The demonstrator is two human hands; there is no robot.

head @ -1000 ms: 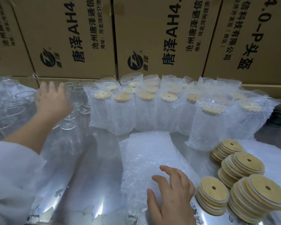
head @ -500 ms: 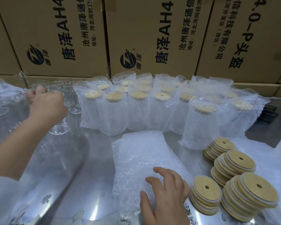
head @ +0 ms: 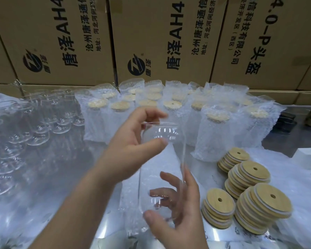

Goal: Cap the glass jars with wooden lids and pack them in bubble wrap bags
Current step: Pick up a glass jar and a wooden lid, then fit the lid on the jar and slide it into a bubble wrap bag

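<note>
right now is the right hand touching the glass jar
Touching. The head view shows the right hand curled round the lower end of the glass jar; the left hand grips near its rim.

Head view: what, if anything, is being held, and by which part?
A clear glass jar, uncapped, held in both hands: the left hand grips it just below the rim, the right hand cups its lower end.
</note>
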